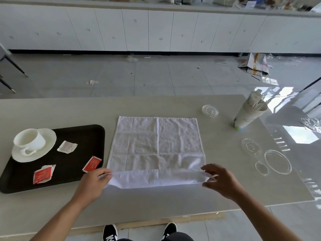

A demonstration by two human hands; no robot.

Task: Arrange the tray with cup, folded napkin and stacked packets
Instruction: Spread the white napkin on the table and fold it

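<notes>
Two hands pinch the near corners of a white napkin [157,145] that lies spread on the pale table [52,108]. The left hand [93,182] grips the near left corner between thumb and fingers, and the right hand [220,180] grips the near right corner the same way. Its near edge is lifted and turned over toward the far side, forming a narrow folded band across the full width. The cloth is square, thin and wrinkled, with a stitched hem and crease lines dividing it into sections.

Just left of the napkin sits a black tray [73,173] with rounded corners. On its far left part stands a white cup [30,139] on a white saucer [46,152], handle pointing near. Three packets lie apart on the tray: a white one [67,147] near the saucer, a red one [91,164] by the right rim, and another red one [43,173] nearer the person.
</notes>
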